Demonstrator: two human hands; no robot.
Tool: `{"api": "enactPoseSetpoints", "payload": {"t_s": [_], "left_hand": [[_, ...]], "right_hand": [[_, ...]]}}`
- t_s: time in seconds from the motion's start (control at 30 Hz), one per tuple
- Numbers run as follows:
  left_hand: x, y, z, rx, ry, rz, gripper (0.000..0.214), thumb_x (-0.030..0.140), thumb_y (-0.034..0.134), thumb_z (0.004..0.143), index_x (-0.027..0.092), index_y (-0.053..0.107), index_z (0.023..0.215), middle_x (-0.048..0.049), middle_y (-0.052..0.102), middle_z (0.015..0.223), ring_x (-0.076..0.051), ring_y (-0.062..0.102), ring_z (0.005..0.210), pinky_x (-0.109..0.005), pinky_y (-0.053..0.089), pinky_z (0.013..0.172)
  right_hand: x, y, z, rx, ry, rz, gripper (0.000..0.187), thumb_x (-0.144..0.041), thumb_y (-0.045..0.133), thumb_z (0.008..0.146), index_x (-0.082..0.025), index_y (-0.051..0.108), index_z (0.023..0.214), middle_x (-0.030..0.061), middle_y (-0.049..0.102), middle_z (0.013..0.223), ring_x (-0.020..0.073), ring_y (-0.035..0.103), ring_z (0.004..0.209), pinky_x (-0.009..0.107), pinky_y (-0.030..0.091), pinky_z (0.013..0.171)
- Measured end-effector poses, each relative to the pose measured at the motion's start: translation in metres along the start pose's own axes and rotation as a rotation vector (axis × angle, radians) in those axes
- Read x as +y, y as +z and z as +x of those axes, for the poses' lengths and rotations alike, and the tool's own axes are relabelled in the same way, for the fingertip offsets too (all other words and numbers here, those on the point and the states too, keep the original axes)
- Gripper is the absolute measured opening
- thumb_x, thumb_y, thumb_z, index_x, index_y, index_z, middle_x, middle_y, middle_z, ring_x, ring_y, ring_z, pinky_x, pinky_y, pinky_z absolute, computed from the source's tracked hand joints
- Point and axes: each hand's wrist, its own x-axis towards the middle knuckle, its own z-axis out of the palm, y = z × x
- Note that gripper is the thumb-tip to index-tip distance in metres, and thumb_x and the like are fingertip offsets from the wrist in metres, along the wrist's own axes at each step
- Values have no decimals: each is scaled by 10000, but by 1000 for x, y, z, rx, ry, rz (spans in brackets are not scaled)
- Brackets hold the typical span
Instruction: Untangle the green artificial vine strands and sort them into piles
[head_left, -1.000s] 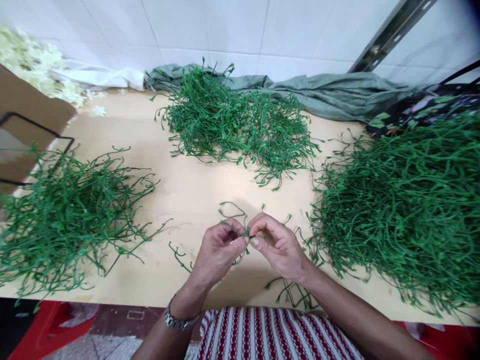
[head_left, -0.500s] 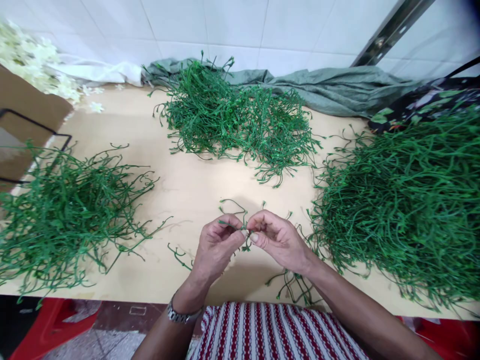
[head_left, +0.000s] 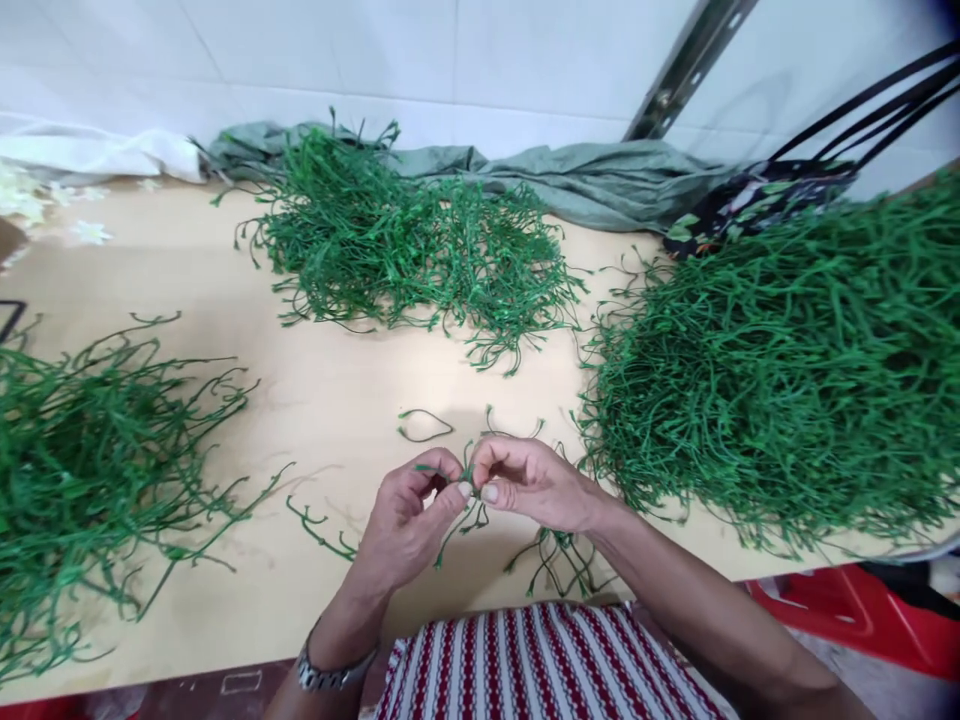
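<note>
In front of my chest both hands meet over a green plastic flower stem (head_left: 468, 458) with thin branches sticking out above and below the fingertips. My left hand (head_left: 409, 515) pinches it between thumb and forefinger. From the other side, the thumb and forefinger of my right hand (head_left: 536, 485) are closed on the same stem's centre. The exact contact is partly hidden by the fingers. Just beyond the hands lies a loose curved stem piece (head_left: 426, 425). A branched stem (head_left: 322, 530) rests left of my left hand, and a few stems (head_left: 559, 560) lie below my right wrist.
Green stems form a large heap (head_left: 772, 390) at right, a pile (head_left: 360, 230) at the back and another pile (head_left: 112, 440) at left. Behind them a grey-green cloth (head_left: 600, 185) runs along the tiled wall. White flowers (head_left: 90, 232) lie at the back left.
The view has turned right, so the piles sit farther left in the picture. My hands stay together on the stem; a curved piece beyond them now lies visibly apart from the fingers.
</note>
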Motion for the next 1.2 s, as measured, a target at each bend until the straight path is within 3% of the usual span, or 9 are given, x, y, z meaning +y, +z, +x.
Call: {"api": "enactPoseSetpoints", "payload": {"t_s": [0.13,0.3,0.47,0.57,0.63,0.77,0.9,1.2], "left_hand": [[7,1,4,-104,-39,95,176,251,587,751,139,530,628,24,399,559,-78,325,510,-196,263,452],[2,7,4,8,-19,48,92,200,615,713,142,585,649,24,440,562,-75,351,509,-190,291,467],[-4,9,0,105,-7,-15,27,174,625,696,149,630,704,5,532,613,-89,422,558,-193,340,513],[-3,11,-1,127,-52,11,62,182,655,670,132,620,662,5,532,584,-91,430,547,-199,345,512],[-5,13,-1,180,-38,21,86,195,656,677,135,605,644,15,517,575,-85,415,540,-196,336,511],[-11,20,-1,295,4,-74,115,229,659,689,148,584,658,26,478,587,-77,378,546,-187,324,514],[-13,25,1,336,36,-154,115,206,669,662,149,571,644,17,457,622,-88,383,581,-189,337,526],[-12,28,-4,341,80,-169,75,178,653,684,161,584,662,24,488,646,-89,419,609,-200,353,576]], "right_hand": [[4,3,-3,102,-58,52,302,-443,591,758,-161,485,753,-25,435,669,82,368,587,211,302,517],[5,2,-8,208,-79,10,259,-401,573,781,-165,470,759,-33,428,659,78,366,568,207,304,516],[0,7,-11,243,-9,-274,68,-223,497,816,-165,496,779,-26,452,670,84,403,594,206,319,534],[-7,10,-12,247,-70,-562,77,-137,481,793,-166,514,731,-25,444,644,89,405,586,216,310,536],[-10,10,-12,229,-128,-642,103,-123,482,788,-163,531,707,-17,459,651,94,424,606,224,321,558],[-5,8,-12,234,-64,-384,91,-221,505,807,-159,558,766,1,519,685,103,459,637,228,357,571],[7,8,-12,222,51,-130,156,-294,592,738,-156,545,796,-30,455,633,78,386,558,210,312,507],[5,11,-10,184,99,-140,55,-155,519,693,-174,477,723,-52,400,607,66,331,527,194,267,479]]}}
